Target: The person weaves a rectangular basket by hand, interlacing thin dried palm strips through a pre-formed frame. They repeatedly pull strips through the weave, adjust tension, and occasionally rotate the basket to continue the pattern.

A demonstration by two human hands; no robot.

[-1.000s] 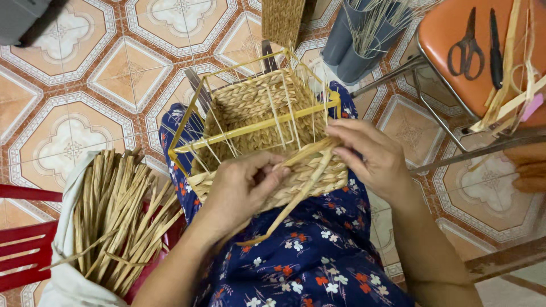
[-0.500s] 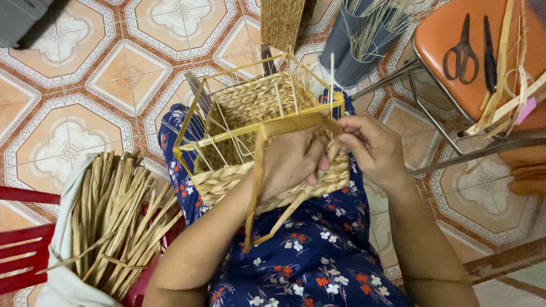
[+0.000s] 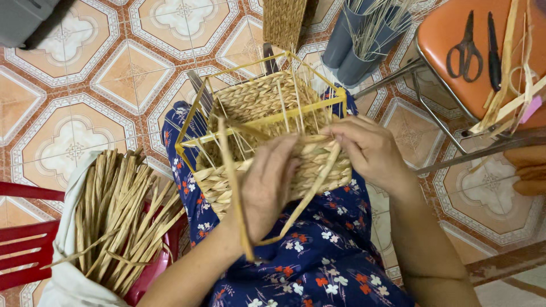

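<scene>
Head view: both hands weave a basket (image 3: pixel 267 113) at frame centre.
Left hand (image 3: pixel 270 187) pinches a pliable reed strand (image 3: pixel 233 187); right hand (image 3: pixel 369 150) grips the stiff woven rim.

Both forearms extend forward from lower frame, converging. Left hand (image 3: pixel 267 187): back up, fingers (image 3: pixel 284 162) curled downward, gripping. Right hand (image 3: pixel 369 150): fingers bent inward toward the left, pinching, wrist straight.

Patterned orange-and-white tile floor (image 3: pixel 74 91). An orange stool (image 3: pixel 455 34) stands upper right of it; a red chair (image 3: pixel 23 239) sits at its lower left.
</scene>
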